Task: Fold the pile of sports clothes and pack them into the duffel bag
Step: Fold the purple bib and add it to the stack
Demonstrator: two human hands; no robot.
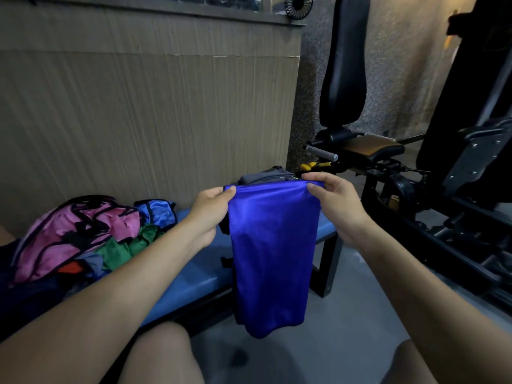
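Left hand and right hand: both bare, with no gloves, rings or watch in view. Forearms behind the hands are bare to the frame edge; no sleeve shows. Nails are short and unpainted. Below the hands, two bare knees; no garment edge is visible on them.

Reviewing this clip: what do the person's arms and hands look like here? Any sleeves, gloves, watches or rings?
Both forearms are bare up to the frame edge, with no sleeves in view. The left hand and right hand wear no gloves. No watch, wristband or ring shows on either wrist or on the visible fingers. Fingernails look short and unpainted.
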